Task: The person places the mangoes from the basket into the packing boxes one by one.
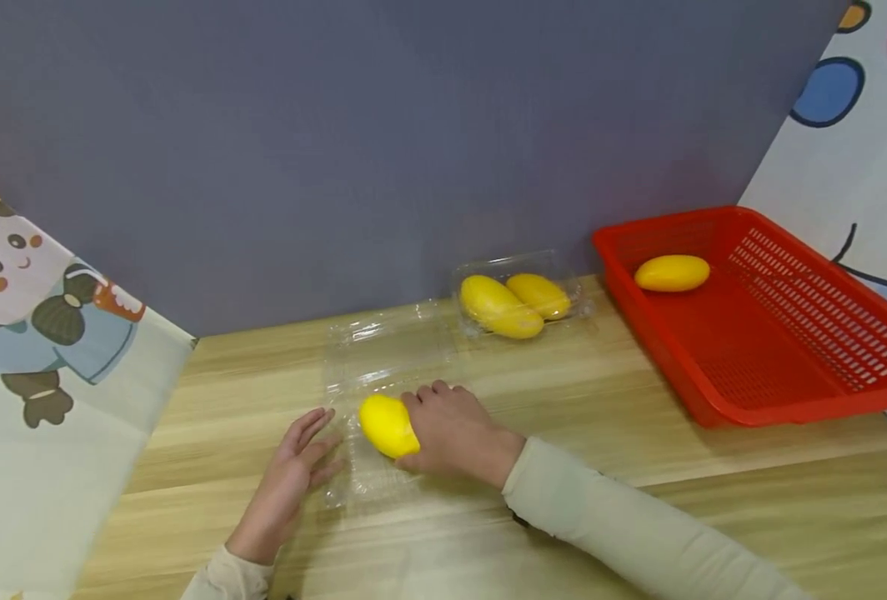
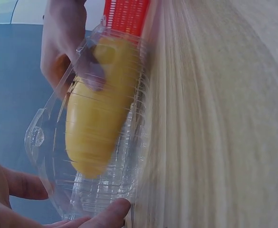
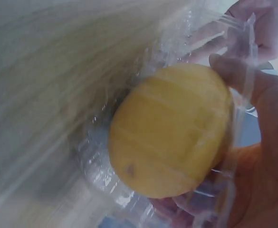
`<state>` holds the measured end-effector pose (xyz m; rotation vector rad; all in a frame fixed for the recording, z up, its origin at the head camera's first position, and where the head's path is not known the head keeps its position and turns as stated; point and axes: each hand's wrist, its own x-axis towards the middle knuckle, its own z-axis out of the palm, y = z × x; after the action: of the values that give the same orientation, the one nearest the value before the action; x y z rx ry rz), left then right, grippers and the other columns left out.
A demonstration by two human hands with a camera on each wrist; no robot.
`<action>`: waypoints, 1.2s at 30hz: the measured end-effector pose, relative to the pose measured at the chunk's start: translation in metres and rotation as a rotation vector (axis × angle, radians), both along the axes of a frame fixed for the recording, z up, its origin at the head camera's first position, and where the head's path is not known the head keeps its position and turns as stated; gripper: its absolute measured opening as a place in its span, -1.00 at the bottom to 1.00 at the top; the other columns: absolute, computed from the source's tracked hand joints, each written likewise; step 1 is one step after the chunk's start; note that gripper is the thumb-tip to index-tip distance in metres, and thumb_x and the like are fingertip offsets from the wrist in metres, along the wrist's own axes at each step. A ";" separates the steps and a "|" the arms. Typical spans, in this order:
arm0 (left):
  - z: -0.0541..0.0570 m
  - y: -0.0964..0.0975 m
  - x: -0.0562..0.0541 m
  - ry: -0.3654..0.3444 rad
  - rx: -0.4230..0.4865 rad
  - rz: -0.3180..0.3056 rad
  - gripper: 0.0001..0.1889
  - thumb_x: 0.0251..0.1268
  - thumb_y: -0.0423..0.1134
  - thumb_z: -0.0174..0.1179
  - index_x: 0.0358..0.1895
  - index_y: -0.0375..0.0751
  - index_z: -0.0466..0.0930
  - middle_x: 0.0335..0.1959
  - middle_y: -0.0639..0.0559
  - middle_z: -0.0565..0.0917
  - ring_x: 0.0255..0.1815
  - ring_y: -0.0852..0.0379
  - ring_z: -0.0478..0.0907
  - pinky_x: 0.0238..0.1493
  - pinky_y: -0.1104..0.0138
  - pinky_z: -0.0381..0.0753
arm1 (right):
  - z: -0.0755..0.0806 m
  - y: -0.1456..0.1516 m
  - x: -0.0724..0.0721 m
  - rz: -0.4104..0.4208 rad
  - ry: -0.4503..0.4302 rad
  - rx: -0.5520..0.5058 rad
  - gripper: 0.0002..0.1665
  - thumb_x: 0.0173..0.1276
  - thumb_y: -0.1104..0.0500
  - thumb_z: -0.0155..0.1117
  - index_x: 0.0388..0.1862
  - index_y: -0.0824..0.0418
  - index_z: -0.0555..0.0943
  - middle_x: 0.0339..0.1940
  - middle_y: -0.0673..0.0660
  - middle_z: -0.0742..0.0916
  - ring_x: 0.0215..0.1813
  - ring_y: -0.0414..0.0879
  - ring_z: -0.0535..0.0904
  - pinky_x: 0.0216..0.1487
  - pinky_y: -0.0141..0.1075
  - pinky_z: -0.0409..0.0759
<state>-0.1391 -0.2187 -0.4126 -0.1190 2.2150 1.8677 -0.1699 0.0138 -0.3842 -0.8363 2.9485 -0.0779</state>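
Observation:
A yellow mango (image 1: 386, 425) lies within the near half of an open clear plastic clamshell box (image 1: 372, 487). My right hand (image 1: 451, 429) grips the mango from its right side, thumb on the near side and fingers over the far side. In the right wrist view the thumb and fingers sit around the mango (image 3: 169, 133), inside the box wall. My left hand (image 1: 301, 467) is at the box's left edge with its fingers extended. In the left wrist view the left fingers (image 2: 108, 213) touch the outside of the clear box (image 2: 39, 137).
Behind, against the grey wall, a second clear box (image 1: 514, 267) holds two mangoes (image 1: 499, 307). To the right stands a red plastic basket (image 1: 774, 333) with one mango (image 1: 672, 273) in it. Printed cartoon panels (image 1: 53, 333) border the wooden table (image 1: 248, 392).

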 end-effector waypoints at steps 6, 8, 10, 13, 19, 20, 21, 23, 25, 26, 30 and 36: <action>0.000 0.000 0.000 0.018 -0.012 0.010 -0.40 0.58 -0.37 -0.25 0.58 -0.27 -0.17 0.63 -0.17 0.01 0.52 -0.23 0.22 0.25 0.25 0.63 | -0.005 -0.007 0.003 -0.024 0.054 -0.033 -0.11 0.19 -0.44 0.25 0.23 0.20 0.52 0.00 0.11 0.70 0.01 0.00 0.59 -0.01 -0.15 0.66; 0.001 0.000 0.000 0.022 -0.016 0.011 -0.40 0.58 -0.36 -0.25 0.58 -0.27 -0.17 0.63 -0.17 0.01 0.51 -0.23 0.23 0.24 0.27 0.63 | -0.005 -0.010 0.004 -0.032 0.072 -0.040 -0.13 0.19 -0.43 0.26 0.19 0.21 0.54 -0.04 0.11 0.71 -0.03 -0.01 0.59 -0.07 -0.17 0.66; 0.002 0.000 -0.001 0.025 -0.015 0.011 -0.39 0.57 -0.36 -0.24 0.59 -0.27 -0.17 0.63 -0.17 0.01 0.50 -0.23 0.23 0.23 0.28 0.64 | -0.005 -0.012 0.004 -0.040 0.085 -0.042 -0.15 0.18 -0.42 0.26 0.16 0.22 0.55 -0.08 0.11 0.71 -0.07 -0.02 0.59 -0.13 -0.19 0.66; 0.002 0.000 -0.001 0.021 -0.017 0.012 -0.39 0.58 -0.35 -0.23 0.59 -0.26 -0.17 0.63 -0.16 0.02 0.50 -0.22 0.24 0.23 0.28 0.64 | -0.006 -0.017 0.004 -0.049 0.102 -0.039 -0.17 0.16 -0.42 0.29 0.11 0.21 0.56 -0.13 0.09 0.71 -0.10 -0.04 0.58 -0.18 -0.22 0.64; 0.000 -0.001 -0.001 0.007 -0.010 0.029 -0.40 0.59 -0.35 -0.23 0.58 -0.24 -0.16 0.63 -0.16 0.02 0.50 -0.22 0.25 0.24 0.26 0.63 | -0.007 -0.030 0.005 -0.053 0.090 -0.006 -0.14 0.17 -0.44 0.27 0.14 0.21 0.54 -0.13 0.08 0.70 -0.08 -0.03 0.57 -0.12 -0.20 0.63; 0.000 -0.001 -0.001 0.009 -0.010 0.029 -0.40 0.58 -0.35 -0.23 0.58 -0.24 -0.16 0.63 -0.16 0.02 0.50 -0.23 0.25 0.24 0.26 0.63 | -0.006 -0.032 0.005 -0.054 0.093 -0.001 -0.13 0.16 -0.45 0.28 0.14 0.22 0.54 -0.14 0.09 0.70 -0.09 -0.03 0.58 -0.13 -0.20 0.64; 0.000 -0.001 -0.001 0.012 -0.007 0.031 -0.40 0.58 -0.35 -0.23 0.58 -0.24 -0.15 0.62 -0.16 0.02 0.50 -0.23 0.25 0.24 0.25 0.63 | -0.006 -0.033 0.005 -0.054 0.096 0.003 -0.13 0.16 -0.45 0.28 0.14 0.22 0.55 -0.15 0.09 0.70 -0.10 -0.03 0.58 -0.14 -0.20 0.64; -0.001 -0.001 -0.002 0.021 -0.001 0.033 -0.41 0.58 -0.35 -0.22 0.58 -0.24 -0.13 0.62 -0.16 0.03 0.50 -0.24 0.26 0.24 0.24 0.64 | -0.005 -0.035 0.006 -0.056 0.115 0.012 -0.12 0.15 -0.46 0.28 0.13 0.22 0.55 -0.19 0.09 0.70 -0.13 -0.03 0.58 -0.19 -0.21 0.64; -0.001 0.001 -0.003 0.029 0.007 0.029 -0.41 0.57 -0.36 -0.22 0.57 -0.26 -0.13 0.62 -0.18 0.03 0.49 -0.27 0.26 0.25 0.22 0.63 | -0.005 -0.037 0.005 -0.062 0.123 0.011 -0.12 0.15 -0.46 0.28 0.12 0.22 0.56 -0.20 0.08 0.70 -0.15 -0.04 0.58 -0.22 -0.22 0.63; -0.002 0.001 -0.003 0.030 0.010 0.028 -0.41 0.57 -0.36 -0.23 0.57 -0.26 -0.13 0.62 -0.19 0.02 0.49 -0.27 0.26 0.26 0.21 0.62 | -0.006 -0.037 0.006 -0.066 0.121 0.005 -0.13 0.14 -0.46 0.29 0.11 0.22 0.56 -0.21 0.08 0.69 -0.16 -0.04 0.57 -0.23 -0.22 0.63; -0.004 0.004 -0.003 0.018 -0.004 0.029 -0.41 0.58 -0.36 -0.23 0.57 -0.27 -0.14 0.62 -0.20 0.03 0.49 -0.27 0.28 0.28 0.18 0.61 | -0.008 -0.039 0.006 -0.072 0.085 -0.011 -0.14 0.13 -0.45 0.31 0.08 0.23 0.56 -0.23 0.07 0.68 -0.19 -0.05 0.55 -0.26 -0.24 0.61; -0.006 0.004 -0.002 0.021 -0.006 0.035 -0.41 0.58 -0.36 -0.23 0.57 -0.31 -0.15 0.61 -0.24 0.03 0.49 -0.31 0.26 0.24 0.17 0.64 | -0.008 -0.046 0.006 -0.084 0.057 -0.019 -0.14 0.11 -0.47 0.32 0.03 0.23 0.56 -0.29 0.06 0.64 -0.27 -0.08 0.49 -0.37 -0.29 0.55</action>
<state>-0.1408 -0.2146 -0.4182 -0.1407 2.2467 1.8882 -0.1643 -0.0321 -0.3927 -0.7292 3.0408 -0.0889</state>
